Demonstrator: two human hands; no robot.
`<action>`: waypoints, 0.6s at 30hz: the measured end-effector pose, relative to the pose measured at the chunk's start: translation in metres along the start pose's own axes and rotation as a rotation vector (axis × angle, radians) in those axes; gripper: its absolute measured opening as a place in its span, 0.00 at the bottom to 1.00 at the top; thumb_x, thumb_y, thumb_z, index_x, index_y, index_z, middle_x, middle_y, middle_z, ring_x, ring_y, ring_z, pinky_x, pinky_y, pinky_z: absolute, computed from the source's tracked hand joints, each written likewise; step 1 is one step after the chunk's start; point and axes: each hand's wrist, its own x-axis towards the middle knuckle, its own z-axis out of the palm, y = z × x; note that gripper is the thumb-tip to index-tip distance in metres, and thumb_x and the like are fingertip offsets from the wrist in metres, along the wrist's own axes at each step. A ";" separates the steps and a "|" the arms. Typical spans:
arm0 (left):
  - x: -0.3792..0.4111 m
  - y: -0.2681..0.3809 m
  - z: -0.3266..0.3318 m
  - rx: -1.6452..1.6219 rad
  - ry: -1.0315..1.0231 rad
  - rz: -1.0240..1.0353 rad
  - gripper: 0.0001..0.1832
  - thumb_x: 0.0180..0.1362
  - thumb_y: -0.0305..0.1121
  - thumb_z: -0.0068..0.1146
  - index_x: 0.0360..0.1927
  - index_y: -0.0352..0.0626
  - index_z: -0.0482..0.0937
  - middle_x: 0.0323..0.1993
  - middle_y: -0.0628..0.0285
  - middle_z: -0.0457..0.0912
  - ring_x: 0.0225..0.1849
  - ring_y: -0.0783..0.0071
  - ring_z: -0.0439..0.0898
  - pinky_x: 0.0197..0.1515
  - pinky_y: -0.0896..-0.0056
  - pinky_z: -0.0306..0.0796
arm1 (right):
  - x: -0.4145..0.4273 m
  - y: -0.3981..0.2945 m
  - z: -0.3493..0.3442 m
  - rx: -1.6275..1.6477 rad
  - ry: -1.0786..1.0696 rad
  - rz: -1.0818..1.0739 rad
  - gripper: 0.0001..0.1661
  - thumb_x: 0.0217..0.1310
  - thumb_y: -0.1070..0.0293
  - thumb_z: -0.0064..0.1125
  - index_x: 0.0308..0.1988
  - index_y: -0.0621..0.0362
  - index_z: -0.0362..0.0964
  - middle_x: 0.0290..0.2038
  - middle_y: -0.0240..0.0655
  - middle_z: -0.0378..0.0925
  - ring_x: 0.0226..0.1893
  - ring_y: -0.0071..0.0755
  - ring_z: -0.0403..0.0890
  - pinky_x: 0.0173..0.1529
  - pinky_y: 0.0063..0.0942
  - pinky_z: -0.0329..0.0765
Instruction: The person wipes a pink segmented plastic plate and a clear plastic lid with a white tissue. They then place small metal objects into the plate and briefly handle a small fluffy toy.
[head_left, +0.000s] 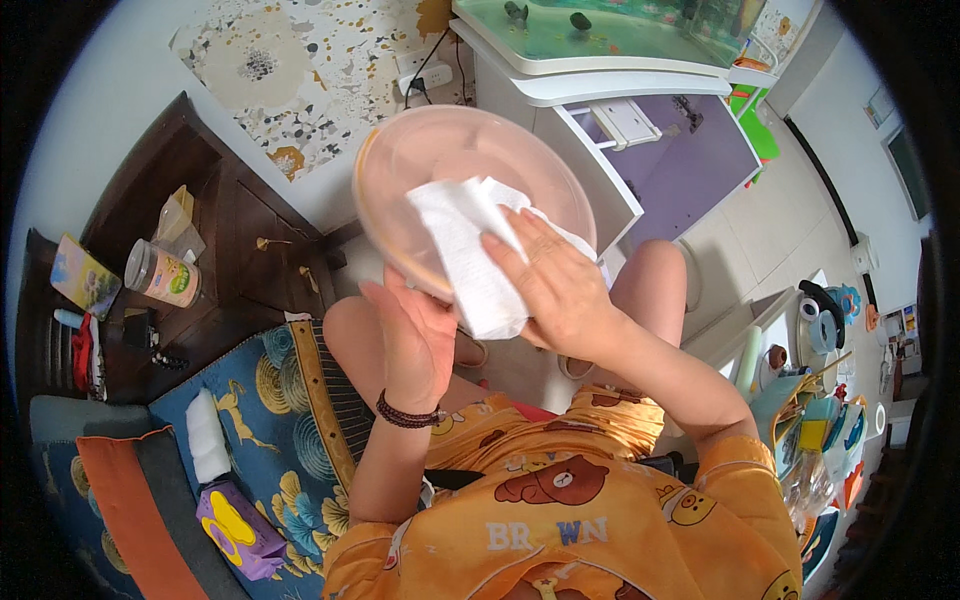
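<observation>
A round, pinkish translucent plastic lid or shallow dish (472, 150) is held up in front of me, tilted, above my knees. My left hand (420, 330) supports its lower left rim from below, with the thumb apart and a beaded bracelet on the wrist. In my right hand (551, 277) is a folded white paper towel (480, 262), pressed flat on the face of the plastic piece. Part of the towel hangs over the lower rim. The fingers of my left hand behind the rim are hidden.
At the left stand a dark wooden cabinet (247, 240) with a clear jar (161, 274) and a sofa seat with a purple wipes packet (240, 529). Ahead, a fish tank (600, 60) rests on a white cabinet with an open purple-faced door (675, 165). A cluttered table is at the right.
</observation>
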 end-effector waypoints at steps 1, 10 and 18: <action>0.002 0.000 -0.012 0.025 -0.125 -0.051 0.45 0.60 0.64 0.38 0.68 0.40 0.46 0.66 0.60 0.57 0.67 0.61 0.58 0.68 0.58 0.54 | 0.000 0.000 -0.003 0.012 0.034 0.057 0.34 0.48 0.65 0.59 0.55 0.67 0.64 0.50 0.57 0.71 0.49 0.54 0.76 0.53 0.41 0.74; 0.006 -0.022 -0.045 0.189 -0.070 -0.195 0.58 0.52 0.60 0.59 0.70 0.59 0.24 0.68 0.57 0.47 0.69 0.59 0.53 0.64 0.46 0.57 | -0.003 -0.023 0.012 0.629 0.129 0.555 0.20 0.59 0.69 0.55 0.50 0.67 0.69 0.33 0.49 0.77 0.30 0.46 0.81 0.34 0.31 0.76; 0.015 -0.012 -0.040 0.322 -0.057 -0.092 0.64 0.45 0.55 0.68 0.70 0.52 0.28 0.67 0.54 0.50 0.68 0.60 0.54 0.65 0.55 0.57 | 0.006 -0.018 0.006 0.399 0.125 0.379 0.21 0.56 0.68 0.58 0.49 0.66 0.69 0.33 0.51 0.77 0.31 0.52 0.80 0.34 0.35 0.76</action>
